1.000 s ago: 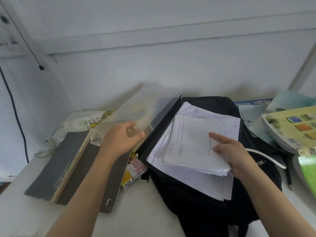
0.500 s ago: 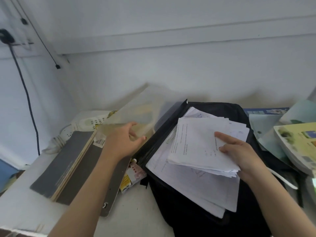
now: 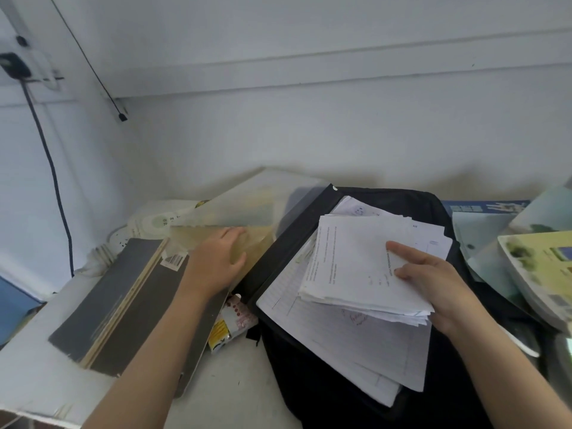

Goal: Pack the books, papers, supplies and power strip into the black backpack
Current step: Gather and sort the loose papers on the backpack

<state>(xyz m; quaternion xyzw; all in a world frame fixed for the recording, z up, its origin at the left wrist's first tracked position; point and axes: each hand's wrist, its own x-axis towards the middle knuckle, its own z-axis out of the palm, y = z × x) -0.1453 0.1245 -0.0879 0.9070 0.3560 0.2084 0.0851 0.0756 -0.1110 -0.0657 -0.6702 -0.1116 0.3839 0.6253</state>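
Note:
The black backpack [image 3: 309,382] lies flat on the table, right of centre. An open folder with a black spine [image 3: 291,236] rests on it, holding lined sheets [image 3: 340,342]. My right hand [image 3: 433,283] pinches a stack of white printed papers [image 3: 349,264] over those sheets, thumb on top. My left hand [image 3: 216,258] holds the folder's translucent yellowish cover [image 3: 247,205], which is lifted toward the wall. A white power strip [image 3: 145,224] lies behind two grey-covered books [image 3: 114,301] at the left. A small red-and-yellow packet [image 3: 232,323] lies between the books and the backpack.
Colourful books and booklets [image 3: 538,274] are piled at the right edge, with a blue one [image 3: 483,207] behind. A white cable [image 3: 520,345] crosses the backpack's right side. A dark cord [image 3: 52,181] hangs down the left wall. The white wall stands close behind the table.
The view has swung slightly left and down. My left hand has settled flatter on the translucent cover. My right hand keeps hold of the paper stack, which has turned slightly.

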